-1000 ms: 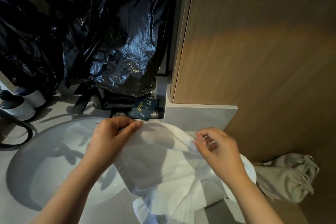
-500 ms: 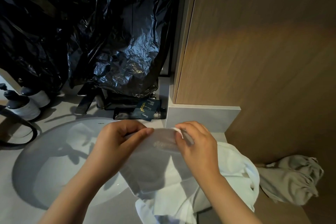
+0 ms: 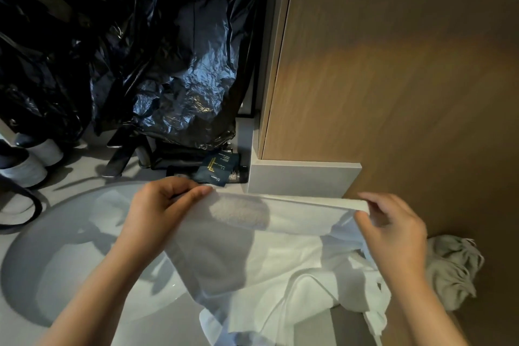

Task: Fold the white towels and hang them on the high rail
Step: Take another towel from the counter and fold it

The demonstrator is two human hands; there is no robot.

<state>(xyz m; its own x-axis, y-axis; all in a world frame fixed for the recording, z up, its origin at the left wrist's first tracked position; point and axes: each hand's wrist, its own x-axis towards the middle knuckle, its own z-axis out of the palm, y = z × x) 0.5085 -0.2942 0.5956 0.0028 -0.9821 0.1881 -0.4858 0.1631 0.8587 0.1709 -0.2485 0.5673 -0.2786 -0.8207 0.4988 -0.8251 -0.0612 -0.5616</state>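
Pinching top edge of white towel (image 3: 295,250) | left hand (image 3: 160,212), right hand (image 3: 393,230) | lower folds cut off (frame bottom)

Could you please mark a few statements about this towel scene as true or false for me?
1. The left hand and right hand both pinch the white towel at its upper edge. True.
2. The white towel is folded into a neat square. False: it is stretched between the hands, the rest draping loosely.
3. A black plastic bag sits behind the sink. True.
4. The grey cloth lies in the sink. False: it lies right of the towel, beside the wooden panel.
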